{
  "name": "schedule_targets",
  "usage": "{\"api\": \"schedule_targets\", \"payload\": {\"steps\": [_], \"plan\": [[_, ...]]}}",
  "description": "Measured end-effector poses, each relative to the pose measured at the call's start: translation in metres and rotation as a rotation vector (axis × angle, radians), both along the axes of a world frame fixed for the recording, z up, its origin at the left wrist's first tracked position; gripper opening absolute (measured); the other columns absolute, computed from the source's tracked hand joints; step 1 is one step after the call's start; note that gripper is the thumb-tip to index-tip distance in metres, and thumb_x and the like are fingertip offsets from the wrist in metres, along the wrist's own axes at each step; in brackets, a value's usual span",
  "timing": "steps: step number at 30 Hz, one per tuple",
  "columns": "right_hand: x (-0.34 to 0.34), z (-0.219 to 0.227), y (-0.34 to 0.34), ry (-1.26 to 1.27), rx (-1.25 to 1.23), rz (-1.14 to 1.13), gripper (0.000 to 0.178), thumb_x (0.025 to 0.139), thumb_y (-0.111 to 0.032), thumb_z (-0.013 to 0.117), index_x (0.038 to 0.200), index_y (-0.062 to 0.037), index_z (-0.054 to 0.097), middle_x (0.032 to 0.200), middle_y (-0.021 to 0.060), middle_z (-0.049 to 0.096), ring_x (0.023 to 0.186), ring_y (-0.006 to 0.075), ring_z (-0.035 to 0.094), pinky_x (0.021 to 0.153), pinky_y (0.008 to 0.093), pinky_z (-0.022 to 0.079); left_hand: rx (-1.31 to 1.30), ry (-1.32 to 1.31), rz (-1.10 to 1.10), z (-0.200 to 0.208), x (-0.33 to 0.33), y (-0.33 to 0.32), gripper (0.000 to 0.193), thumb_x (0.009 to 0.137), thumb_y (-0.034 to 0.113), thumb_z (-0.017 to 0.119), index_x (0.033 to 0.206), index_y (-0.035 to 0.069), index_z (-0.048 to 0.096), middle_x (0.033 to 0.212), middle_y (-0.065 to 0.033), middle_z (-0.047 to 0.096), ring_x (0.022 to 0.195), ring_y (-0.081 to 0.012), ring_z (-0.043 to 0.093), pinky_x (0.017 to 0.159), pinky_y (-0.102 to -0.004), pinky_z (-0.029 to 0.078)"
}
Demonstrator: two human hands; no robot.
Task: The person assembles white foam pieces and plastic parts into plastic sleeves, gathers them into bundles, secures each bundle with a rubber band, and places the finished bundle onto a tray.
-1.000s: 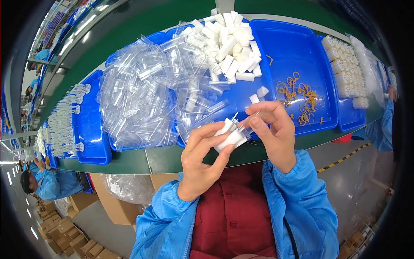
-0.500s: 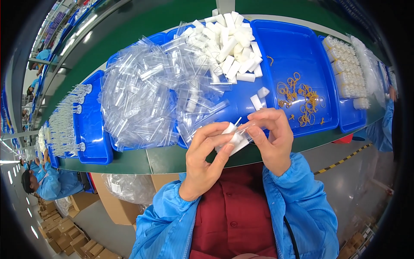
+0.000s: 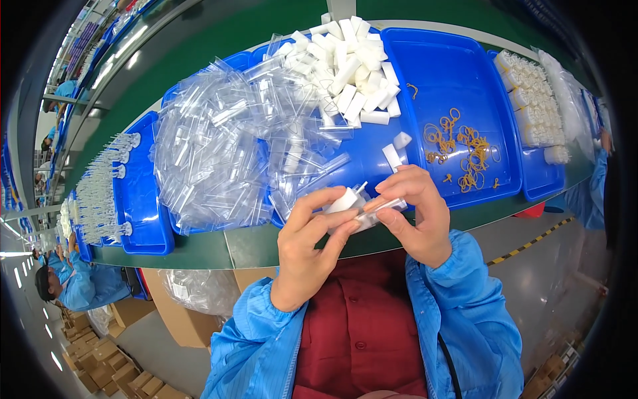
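Observation:
My left hand (image 3: 311, 241) is closed on a white foam block (image 3: 341, 201). A thin white stick (image 3: 362, 187) pokes up just past the block. In my right hand (image 3: 420, 218), thumb and fingers pinch a transparent plastic sleeve (image 3: 388, 207), which meets the left fingertips in front of my chest. How block and sleeve fit together is partly covered by my fingers. Two loose white blocks (image 3: 392, 157) lie in the blue tray just beyond my right hand. Farther off in that tray is a heap of white foam blocks (image 3: 355, 70).
Transparent plastic sleeves (image 3: 209, 149) are piled high at the left. A blue tray (image 3: 435, 60) at the right holds yellow rubber bands (image 3: 473, 159). Bundled white pieces (image 3: 530, 100) stand beyond it. White-stemmed parts (image 3: 100, 193) fill the far-left tray. A co-worker (image 3: 90, 276) sits at the left.
The plastic sleeve has turned to lie more level between my hands. My right fingers have closed in toward the left ones, and the foam block has tilted.

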State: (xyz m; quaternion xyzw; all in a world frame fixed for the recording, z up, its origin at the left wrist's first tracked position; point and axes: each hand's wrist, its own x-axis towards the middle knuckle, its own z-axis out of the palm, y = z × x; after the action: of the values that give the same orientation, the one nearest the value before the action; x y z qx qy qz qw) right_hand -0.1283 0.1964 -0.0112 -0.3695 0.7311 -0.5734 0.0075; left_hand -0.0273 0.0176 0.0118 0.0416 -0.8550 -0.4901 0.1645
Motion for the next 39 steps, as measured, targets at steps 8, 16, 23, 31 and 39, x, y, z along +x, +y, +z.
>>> {"api": "schedule_targets", "payload": {"steps": [8,16,23,31,39], "plan": [[0.001,0.006,-0.006,-0.618,-0.181,-0.018,0.025,0.093,-0.01,0.07,0.112,-0.0014,0.056,0.104,0.0109,0.068,0.099,0.018,0.067,0.092,0.0297,0.049,0.121,-0.002,-0.058,-0.002,-0.001,0.0,0.029,0.085,-0.005,0.071,0.114,0.001,0.072,0.128,-0.0157,0.059,0.112,-0.0283,0.065,0.091,-0.0342,0.055],[-0.003,0.01,0.0,-0.602,-0.144,0.058,0.024,0.094,-0.009,0.069,0.111,-0.0007,0.057,0.108,0.0111,0.067,0.096,0.0162,0.068,0.09,0.029,0.051,0.421,-0.052,-0.234,-0.007,0.013,-0.019,0.04,0.085,-0.004,0.072,0.124,0.003,0.068,0.138,-0.0167,0.053,0.125,-0.0296,0.057,0.102,-0.0375,0.051],[0.003,0.009,-0.002,-0.511,0.027,0.181,0.027,0.089,-0.012,0.074,0.111,-0.0069,0.059,0.117,0.009,0.065,0.115,0.0217,0.062,0.117,0.0475,0.029,0.2,-0.034,-0.138,-0.01,0.018,-0.012,0.044,0.08,-0.007,0.076,0.122,-0.001,0.065,0.133,-0.0173,0.055,0.122,-0.0286,0.059,0.095,-0.0373,0.058],[0.013,0.003,-0.001,-0.421,-0.051,0.229,0.03,0.091,-0.015,0.072,0.112,-0.0083,0.052,0.129,0.0145,0.062,0.129,0.0257,0.054,0.121,0.0524,0.015,0.526,-0.004,-0.133,-0.024,0.024,-0.01,0.044,0.08,-0.006,0.077,0.121,-0.003,0.06,0.128,-0.0182,0.056,0.118,-0.0266,0.061,0.093,-0.0362,0.061],[0.0,0.015,0.003,-0.143,0.105,0.325,0.026,0.08,-0.014,0.08,0.097,-0.0116,0.06,0.125,0.0167,0.062,0.128,0.029,0.053,0.117,0.0561,0.022,0.816,-0.158,-0.364,-0.016,0.018,-0.016,0.036,0.09,-0.001,0.07,0.123,-0.001,0.058,0.138,-0.0144,0.047,0.125,-0.0237,0.053,0.098,-0.0364,0.056]]}}
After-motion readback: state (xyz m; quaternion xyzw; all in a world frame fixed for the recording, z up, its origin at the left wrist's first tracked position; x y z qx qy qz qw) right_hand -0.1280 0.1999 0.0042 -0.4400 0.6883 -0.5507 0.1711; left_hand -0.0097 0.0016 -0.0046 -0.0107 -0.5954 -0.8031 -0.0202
